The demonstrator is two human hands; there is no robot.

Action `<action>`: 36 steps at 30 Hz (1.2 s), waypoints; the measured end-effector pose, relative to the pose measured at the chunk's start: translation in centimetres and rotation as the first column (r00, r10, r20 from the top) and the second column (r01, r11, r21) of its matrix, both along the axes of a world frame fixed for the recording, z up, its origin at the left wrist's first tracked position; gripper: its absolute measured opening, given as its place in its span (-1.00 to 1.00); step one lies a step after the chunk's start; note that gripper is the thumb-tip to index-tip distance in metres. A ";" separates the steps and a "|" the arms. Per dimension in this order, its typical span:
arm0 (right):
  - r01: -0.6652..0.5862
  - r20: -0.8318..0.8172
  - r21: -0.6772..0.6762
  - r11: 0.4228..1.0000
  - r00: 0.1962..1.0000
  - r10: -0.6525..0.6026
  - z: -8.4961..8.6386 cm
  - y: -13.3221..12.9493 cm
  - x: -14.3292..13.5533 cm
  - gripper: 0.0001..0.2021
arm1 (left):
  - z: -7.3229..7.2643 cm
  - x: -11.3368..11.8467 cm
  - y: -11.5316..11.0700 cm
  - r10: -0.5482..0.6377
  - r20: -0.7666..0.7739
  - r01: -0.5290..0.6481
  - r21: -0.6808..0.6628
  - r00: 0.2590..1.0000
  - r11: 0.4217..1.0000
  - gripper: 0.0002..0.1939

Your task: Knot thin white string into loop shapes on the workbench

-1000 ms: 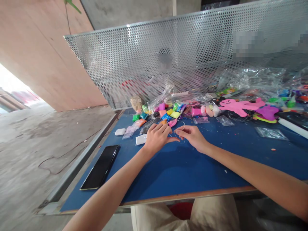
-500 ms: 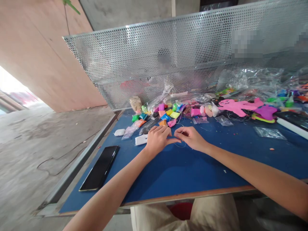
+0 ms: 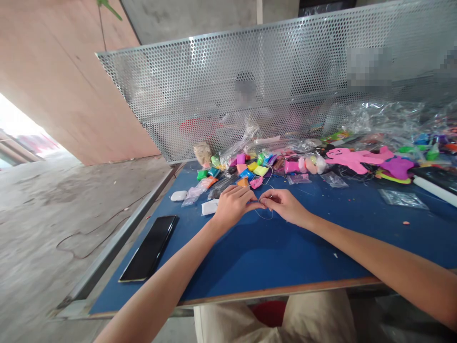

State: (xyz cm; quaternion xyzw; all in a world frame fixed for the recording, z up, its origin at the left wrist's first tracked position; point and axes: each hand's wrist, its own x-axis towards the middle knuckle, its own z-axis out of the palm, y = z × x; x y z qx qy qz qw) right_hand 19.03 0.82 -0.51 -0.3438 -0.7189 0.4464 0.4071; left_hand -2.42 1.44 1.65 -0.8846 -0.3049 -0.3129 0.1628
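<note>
My left hand (image 3: 234, 204) and my right hand (image 3: 283, 204) meet above the blue table (image 3: 264, 257), their fingertips pinched together and nearly touching. Between them runs a thin, pale wire or thread (image 3: 264, 218), which loops below the fingers; another length rises above them. Both hands are closed on it, though the exact spot where each grips is hidden by the fingers. Just beyond the fingertips lies a small pink piece (image 3: 256, 183). A white block-like item (image 3: 210, 207) is beside my left hand, partly covered by it.
A black phone (image 3: 149, 248) lies at the left, with a white case (image 3: 178, 196) behind it. Colourful clay packets (image 3: 246, 174), a pink figure (image 3: 348, 159) and plastic bags (image 3: 403, 198) spread along the back. A perforated metal panel (image 3: 228, 62) stands behind them.
My fingertips have drawn a little closer together, and the loop of thread below them has shifted slightly left. The view has shifted very slightly.
</note>
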 end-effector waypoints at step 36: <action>0.008 0.015 -0.114 0.994 1.000 -0.007 0.4 0.0 0.4 -0.74 | 1.1 -0.3 -1.1 -0.214 -0.137 0.214 -0.012 0.967 0.977 -0.87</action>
